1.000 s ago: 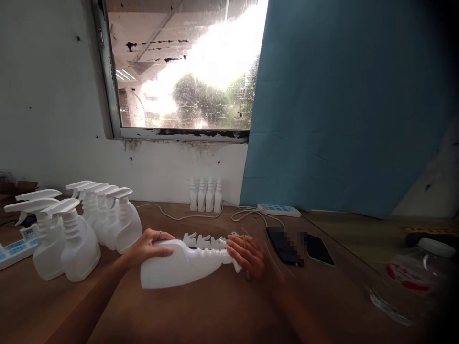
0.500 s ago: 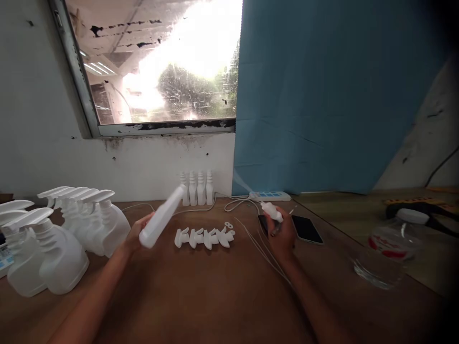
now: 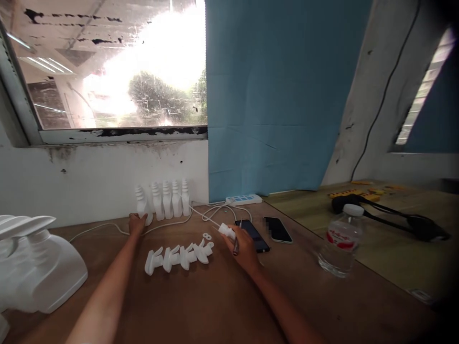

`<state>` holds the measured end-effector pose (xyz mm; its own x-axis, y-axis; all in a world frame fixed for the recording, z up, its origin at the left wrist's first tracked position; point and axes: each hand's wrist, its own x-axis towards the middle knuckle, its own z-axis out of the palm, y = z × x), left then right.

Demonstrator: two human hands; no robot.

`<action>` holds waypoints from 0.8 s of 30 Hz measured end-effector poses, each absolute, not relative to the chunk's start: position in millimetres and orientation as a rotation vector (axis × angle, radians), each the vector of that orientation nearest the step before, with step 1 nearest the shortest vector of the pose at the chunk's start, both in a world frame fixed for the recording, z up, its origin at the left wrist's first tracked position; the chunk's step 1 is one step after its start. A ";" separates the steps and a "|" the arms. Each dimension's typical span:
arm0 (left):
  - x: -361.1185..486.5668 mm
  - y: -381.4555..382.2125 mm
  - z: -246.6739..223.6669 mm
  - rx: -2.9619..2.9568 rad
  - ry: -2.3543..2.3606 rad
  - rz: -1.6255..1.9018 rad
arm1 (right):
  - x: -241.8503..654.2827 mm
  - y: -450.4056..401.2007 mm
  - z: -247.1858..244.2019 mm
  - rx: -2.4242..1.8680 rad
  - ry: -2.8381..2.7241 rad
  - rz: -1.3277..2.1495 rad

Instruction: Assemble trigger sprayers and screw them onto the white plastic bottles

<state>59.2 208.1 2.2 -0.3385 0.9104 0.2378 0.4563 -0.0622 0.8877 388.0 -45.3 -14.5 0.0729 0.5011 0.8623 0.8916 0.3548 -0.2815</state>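
Observation:
My left hand (image 3: pixel 135 224) is at the back of the table with its fingers closed round the base of a white ribbed plastic piece (image 3: pixel 141 198). That piece stands upright, slightly apart from a row of matching ribbed pieces (image 3: pixel 166 200) along the wall. My right hand (image 3: pixel 245 246) grips a small white plastic part (image 3: pixel 226 231) at its fingertips. A slim pointed tool with a dark handle (image 3: pixel 235 247) is also in it; its exact kind is unclear. Between my arms lie several white trigger-shaped parts (image 3: pixel 172 258) in a row, with a small ringed piece (image 3: pixel 207 236) beyond them.
White spray-bottle-shaped bodies (image 3: pixel 53 267) crowd the left side. Two phones (image 3: pixel 253 235) lie beyond my right hand, near a white power strip (image 3: pixel 244 199) and its cables. A clear water bottle (image 3: pixel 340 243) stands at right, before a black strapped item (image 3: pixel 405 222).
My left hand has carried its white piece forward, from tilted in the air to upright beside the row. My right hand still holds its part and tool. The view has swung right.

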 end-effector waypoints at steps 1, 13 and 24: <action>65.6 214.3 -1.2 1.465 1.792 1.372 | 388.5 -44.9 -14.6 -1.298 -1.572 -0.489; 90.1 196.2 6.5 1.393 1.711 1.656 | 386.7 -43.5 -16.1 -1.340 -1.534 -0.537; 106.3 -48.6 -41.3 1.465 0.527 1.074 | 303.3 -67.1 -15.3 -1.184 -1.687 -0.402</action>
